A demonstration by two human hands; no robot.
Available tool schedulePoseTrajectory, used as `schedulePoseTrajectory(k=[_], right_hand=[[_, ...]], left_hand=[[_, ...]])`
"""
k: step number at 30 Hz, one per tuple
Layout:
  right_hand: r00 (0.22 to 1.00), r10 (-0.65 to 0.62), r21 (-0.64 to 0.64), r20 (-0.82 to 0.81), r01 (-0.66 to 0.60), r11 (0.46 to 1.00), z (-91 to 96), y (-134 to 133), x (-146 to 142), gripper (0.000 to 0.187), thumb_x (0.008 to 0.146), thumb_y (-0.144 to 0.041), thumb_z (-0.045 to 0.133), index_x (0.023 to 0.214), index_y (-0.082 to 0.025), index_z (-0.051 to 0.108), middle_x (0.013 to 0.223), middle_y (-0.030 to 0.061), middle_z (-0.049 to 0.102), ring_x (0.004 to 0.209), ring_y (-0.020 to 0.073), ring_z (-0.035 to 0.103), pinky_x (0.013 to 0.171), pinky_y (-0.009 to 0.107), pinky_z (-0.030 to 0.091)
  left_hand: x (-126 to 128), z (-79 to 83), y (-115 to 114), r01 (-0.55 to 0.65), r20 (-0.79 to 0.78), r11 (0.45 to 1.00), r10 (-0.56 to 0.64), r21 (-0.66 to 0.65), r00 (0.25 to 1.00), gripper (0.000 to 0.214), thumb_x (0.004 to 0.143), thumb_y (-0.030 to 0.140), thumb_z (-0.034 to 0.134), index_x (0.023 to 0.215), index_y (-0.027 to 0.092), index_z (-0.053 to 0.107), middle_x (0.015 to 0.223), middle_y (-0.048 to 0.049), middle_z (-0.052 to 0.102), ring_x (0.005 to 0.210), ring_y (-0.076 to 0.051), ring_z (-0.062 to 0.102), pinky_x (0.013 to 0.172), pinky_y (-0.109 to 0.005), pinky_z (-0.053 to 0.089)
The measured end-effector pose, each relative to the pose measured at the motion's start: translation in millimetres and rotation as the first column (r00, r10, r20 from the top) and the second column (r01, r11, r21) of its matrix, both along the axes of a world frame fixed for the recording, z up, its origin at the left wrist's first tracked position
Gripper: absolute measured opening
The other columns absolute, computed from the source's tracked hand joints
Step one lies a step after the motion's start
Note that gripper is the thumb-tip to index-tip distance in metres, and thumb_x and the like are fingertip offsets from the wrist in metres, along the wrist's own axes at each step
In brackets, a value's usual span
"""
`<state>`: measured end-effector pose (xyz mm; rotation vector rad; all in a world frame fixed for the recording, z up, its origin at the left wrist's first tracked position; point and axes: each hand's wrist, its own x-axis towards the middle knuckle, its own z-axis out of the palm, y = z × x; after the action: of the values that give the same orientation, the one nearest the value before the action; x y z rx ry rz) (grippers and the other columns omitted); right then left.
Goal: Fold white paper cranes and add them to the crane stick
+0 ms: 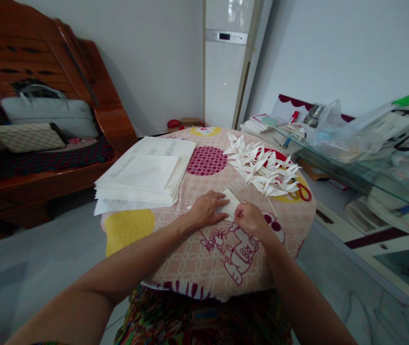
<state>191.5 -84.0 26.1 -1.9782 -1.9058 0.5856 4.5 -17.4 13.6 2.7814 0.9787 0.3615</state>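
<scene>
At the centre of the frame a small white paper [230, 203] lies on the cloth-covered round desk [197, 258]. The left hand [206, 209] rests flat on the paper's left part, fingers spread, its grip wide and holding nothing, only pressing down. The right hand [251, 220] sits just beside it at the paper's lower right edge, its grip narrow and pinched on that edge. Right of centre, further up the desk, a heap of folded white paper shapes [262, 167] looks finished, with red scissors [303, 191] touching its right side. Left of centre a thick stack of flat sheets [146, 175] is not yet folded, so by the look of it a good share is done and much more remains
</scene>
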Motion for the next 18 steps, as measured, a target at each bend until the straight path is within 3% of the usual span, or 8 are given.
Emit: schedulePoseTrajectory(k=[7, 12, 15, 18], right_hand=[[0.996, -0.050, -0.031, -0.069, 0.048, 0.998, 1.6, -16.6, 42.9, 0.013, 0.066, -0.008, 0.058, 0.061, -0.016, 0.066, 0.054, -0.0004, 0.062, 0.054, 0.0132, 0.054, 0.055, 0.023, 0.035], [0.996, -0.089, -0.055, 0.014, 0.090, 0.994, 12.8, -29.2, 66.4, 0.015, 0.064, -0.005, 0.055, 0.058, -0.017, 0.064, 0.052, -0.0010, 0.059, 0.052, 0.0128, 0.052, 0.054, 0.023, 0.034], [0.992, -0.121, -0.024, 0.026, 0.122, 0.992, 21.2, -29.4, 61.4, 0.016, 0.067, -0.005, 0.055, 0.061, -0.017, 0.063, 0.052, -0.0007, 0.059, 0.051, 0.0129, 0.052, 0.054, 0.024, 0.034], [0.994, -0.038, 0.013, -0.106, 0.039, 0.999, 24.0, -19.3, 39.4, 0.010, 0.075, -0.011, 0.060, 0.071, -0.017, 0.066, 0.057, -0.0002, 0.063, 0.054, 0.0138, 0.056, 0.055, 0.024, 0.036]], left_hand=[[1.1, 3.0, -1.9, -0.015, -0.024, 1.000, 0.015, 0.017, 1.000, 0.049, 0.089, 0.045, 0.065, 0.132, 0.021, 0.065, 0.139, -0.0087, 0.061, 0.124, -0.028, 0.056, 0.108, -0.041, 0.046], [0.9, 2.5, -1.5, -0.014, -0.013, 1.000, 0.014, 0.006, 1.000, 0.049, 0.089, 0.044, 0.064, 0.132, 0.021, 0.065, 0.139, -0.0084, 0.061, 0.125, -0.027, 0.055, 0.108, -0.040, 0.046], [0.9, 2.2, -1.5, -0.013, -0.007, 1.000, 0.013, 0.004, 1.000, 0.049, 0.088, 0.044, 0.065, 0.131, 0.021, 0.065, 0.139, -0.0083, 0.062, 0.124, -0.027, 0.056, 0.107, -0.040, 0.046], [0.9, 2.4, -1.9, -0.018, -0.004, 1.000, 0.019, 0.015, 1.000, 0.048, 0.088, 0.045, 0.065, 0.131, 0.022, 0.065, 0.138, -0.0088, 0.062, 0.123, -0.028, 0.056, 0.106, -0.041, 0.047]])
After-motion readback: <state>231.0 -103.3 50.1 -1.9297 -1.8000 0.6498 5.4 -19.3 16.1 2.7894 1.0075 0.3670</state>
